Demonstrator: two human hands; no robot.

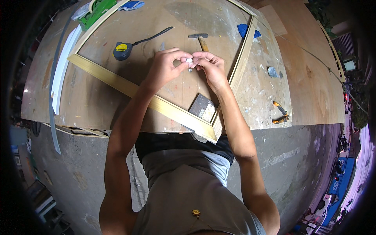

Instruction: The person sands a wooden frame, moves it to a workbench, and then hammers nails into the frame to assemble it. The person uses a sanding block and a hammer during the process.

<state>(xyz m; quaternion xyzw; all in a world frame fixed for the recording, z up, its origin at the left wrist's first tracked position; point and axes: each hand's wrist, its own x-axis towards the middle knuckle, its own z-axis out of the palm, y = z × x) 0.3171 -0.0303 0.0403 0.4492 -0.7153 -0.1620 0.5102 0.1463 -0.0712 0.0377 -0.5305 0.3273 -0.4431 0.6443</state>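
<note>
Above the worktable, my left hand [167, 65] and my right hand [212, 67] meet with fingertips pinched together. Between them is a small white piece [189, 60], too small to name. A tiny light bit [190, 70] shows just below the fingers; I cannot tell whether it hangs or lies on the table. My forearms reach over a light wooden frame [172, 112], whose near corner points toward me. Just beyond my right hand lies a hammer [203, 42], its handle end hidden by that hand. A dark, paint-stained metal block [201, 106] sits inside the frame's near corner.
A yellow-and-black tape measure [122, 51] with a strap lies left. Pliers with orange-black handles [280, 112] rest near the right edge. Blue cloth [253, 32] touches the frame's right side. White strips [64, 70] and a green tool [96, 13] are at far left.
</note>
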